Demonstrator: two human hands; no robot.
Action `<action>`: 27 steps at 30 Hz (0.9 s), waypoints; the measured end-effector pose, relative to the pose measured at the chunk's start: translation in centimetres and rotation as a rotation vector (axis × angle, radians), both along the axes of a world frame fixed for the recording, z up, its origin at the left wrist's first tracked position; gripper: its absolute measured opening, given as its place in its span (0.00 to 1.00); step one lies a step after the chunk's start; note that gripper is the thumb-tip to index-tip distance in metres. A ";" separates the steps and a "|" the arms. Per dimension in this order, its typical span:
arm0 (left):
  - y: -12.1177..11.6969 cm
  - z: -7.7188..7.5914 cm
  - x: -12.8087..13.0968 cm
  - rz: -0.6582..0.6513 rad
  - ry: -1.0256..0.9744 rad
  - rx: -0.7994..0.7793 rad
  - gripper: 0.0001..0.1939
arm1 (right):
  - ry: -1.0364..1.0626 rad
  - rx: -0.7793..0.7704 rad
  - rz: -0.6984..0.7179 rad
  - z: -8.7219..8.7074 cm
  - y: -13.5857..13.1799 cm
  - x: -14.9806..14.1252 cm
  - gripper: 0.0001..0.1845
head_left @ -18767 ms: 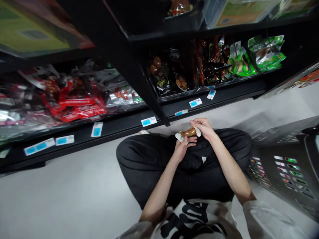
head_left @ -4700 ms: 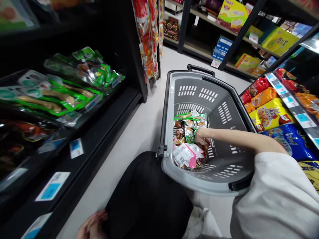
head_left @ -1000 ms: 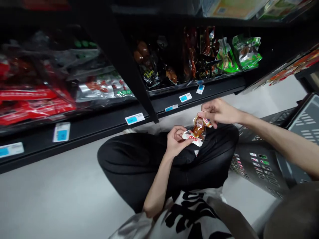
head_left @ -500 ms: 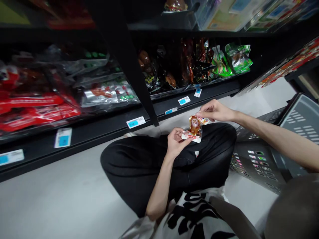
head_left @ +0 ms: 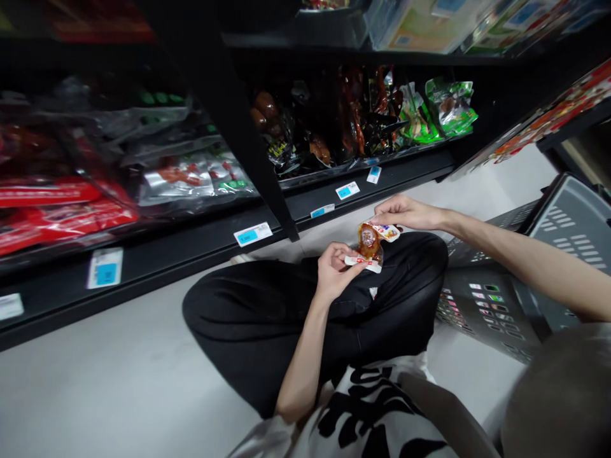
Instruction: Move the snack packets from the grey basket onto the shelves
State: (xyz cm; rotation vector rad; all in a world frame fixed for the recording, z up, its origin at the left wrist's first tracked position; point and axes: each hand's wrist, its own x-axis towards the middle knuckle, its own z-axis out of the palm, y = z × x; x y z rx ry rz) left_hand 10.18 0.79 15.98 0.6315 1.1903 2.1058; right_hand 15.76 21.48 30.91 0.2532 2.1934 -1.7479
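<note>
Between both hands, above my crossed legs, is a small vacuum-packed snack [head_left: 369, 242], brown inside clear plastic with red and white printed ends. My left hand [head_left: 336, 270] is closed on its lower edge, thumb lying along the white strip. At the top printed end, my right hand [head_left: 405, 212] pinches the pack between thumb and fingers. A small white and red scrap [head_left: 373, 292] shows on my lap below the pack. The exact kind of food inside is too small to make out.
A black shelf [head_left: 205, 245] with price tags runs along the front, holding red packs [head_left: 67, 219], clear-wrapped meats and green packs [head_left: 451, 108]. Grey shopping baskets [head_left: 482, 299] with slotted sides stand on the pale floor to my right.
The view has shifted slightly, so shelf goods sit a little further left. My right hand has folded the pack's top end over somewhat more; both hands keep their hold.
</note>
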 end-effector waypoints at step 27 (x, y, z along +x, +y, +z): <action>0.3 -0.1 0.6 -0.020 0.034 -0.052 0.24 | -0.046 -0.018 -0.175 -0.9 -0.3 0.0 0.15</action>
